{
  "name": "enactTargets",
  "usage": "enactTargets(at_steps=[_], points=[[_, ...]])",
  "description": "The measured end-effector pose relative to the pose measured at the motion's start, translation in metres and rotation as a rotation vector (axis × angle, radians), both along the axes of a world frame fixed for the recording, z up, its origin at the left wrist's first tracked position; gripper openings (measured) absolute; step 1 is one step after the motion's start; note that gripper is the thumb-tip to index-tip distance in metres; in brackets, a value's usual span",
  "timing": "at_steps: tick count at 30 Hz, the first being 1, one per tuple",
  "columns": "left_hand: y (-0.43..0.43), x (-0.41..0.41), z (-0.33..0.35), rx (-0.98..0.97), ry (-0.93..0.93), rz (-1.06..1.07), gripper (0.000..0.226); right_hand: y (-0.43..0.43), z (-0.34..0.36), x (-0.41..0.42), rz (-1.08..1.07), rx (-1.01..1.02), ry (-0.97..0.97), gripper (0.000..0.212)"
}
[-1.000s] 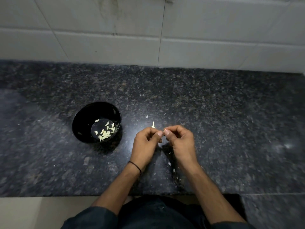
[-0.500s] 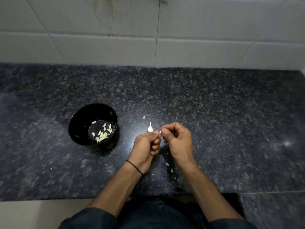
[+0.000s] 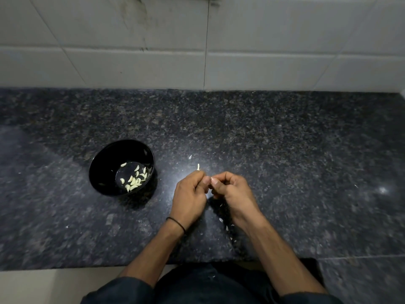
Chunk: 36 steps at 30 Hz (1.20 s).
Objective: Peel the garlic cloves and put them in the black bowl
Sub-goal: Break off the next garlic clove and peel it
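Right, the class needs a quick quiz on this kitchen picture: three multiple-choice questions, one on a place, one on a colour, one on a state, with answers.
1. Where does the black bowl stand?
A. Left of the left hand
B. In a sink
C. On the person's lap

2. What colour is the band on the left wrist?
A. Red
B. White
C. Black

3. What state is the bowl in?
A. Upside down
B. Holding peeled cloves
C. Empty

Answers:
1 A, it sits on the countertop, left of that hand.
2 C, a thin black band rings the wrist.
3 B, pale cloves lie in its bottom.
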<state>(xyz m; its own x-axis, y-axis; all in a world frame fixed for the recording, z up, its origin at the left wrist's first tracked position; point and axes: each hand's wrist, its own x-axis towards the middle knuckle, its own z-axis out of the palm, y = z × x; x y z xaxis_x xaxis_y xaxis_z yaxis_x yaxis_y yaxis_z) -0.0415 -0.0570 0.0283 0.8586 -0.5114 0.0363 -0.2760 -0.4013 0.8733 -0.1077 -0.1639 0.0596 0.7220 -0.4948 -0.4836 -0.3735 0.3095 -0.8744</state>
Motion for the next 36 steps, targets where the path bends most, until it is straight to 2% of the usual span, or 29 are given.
enactTargets(at_steps=[3,9,11,12,14,17,18,22,24,26,28,31,34,36], points=[[-0.003,0.000,0.000,0.028,-0.167,0.002,0.027,0.005,-0.001,0.005,-0.063,0.005,0.062,0.016],[-0.009,0.000,-0.001,0.028,-0.311,-0.060,0.032,-0.001,-0.001,0.010,-0.151,0.611,0.101,0.032],[-0.008,-0.001,-0.003,0.037,-0.332,-0.072,0.033,-0.001,-0.003,0.009,-0.182,0.653,0.103,0.030],[-0.009,-0.001,-0.005,0.044,-0.316,-0.066,0.032,0.001,-0.003,0.008,-0.187,0.600,0.099,0.029],[-0.011,-0.002,-0.011,0.030,-0.139,-0.021,0.029,0.005,-0.008,0.006,-0.192,0.315,0.087,0.025],[-0.016,-0.008,-0.003,-0.166,0.469,0.072,0.038,0.005,-0.014,0.002,-0.162,-0.302,0.007,0.019],[-0.018,-0.010,0.001,-0.225,0.626,0.087,0.041,0.005,-0.014,0.001,-0.135,-0.434,-0.037,0.021],[-0.019,-0.006,0.017,-0.378,1.024,0.087,0.039,0.003,-0.015,-0.002,-0.076,-0.649,-0.164,0.026],[-0.017,-0.002,0.019,-0.443,1.179,0.078,0.038,0.002,-0.018,-0.004,-0.077,-0.661,-0.183,0.023],[-0.016,-0.002,0.019,-0.497,1.242,0.068,0.038,0.001,-0.021,-0.005,-0.078,-0.637,-0.185,0.019],[-0.015,-0.004,0.018,-0.495,1.194,0.056,0.037,0.001,-0.021,-0.005,-0.090,-0.556,-0.194,0.018],[-0.014,-0.008,0.013,-0.369,0.919,0.056,0.037,0.002,-0.020,-0.006,-0.101,-0.448,-0.213,0.012],[-0.010,-0.007,0.007,-0.269,0.680,0.089,0.036,0.001,-0.023,-0.006,-0.079,-0.410,-0.136,0.009],[-0.008,-0.007,0.004,-0.243,0.620,0.082,0.035,-0.001,-0.026,-0.005,-0.067,-0.404,-0.072,0.011]])
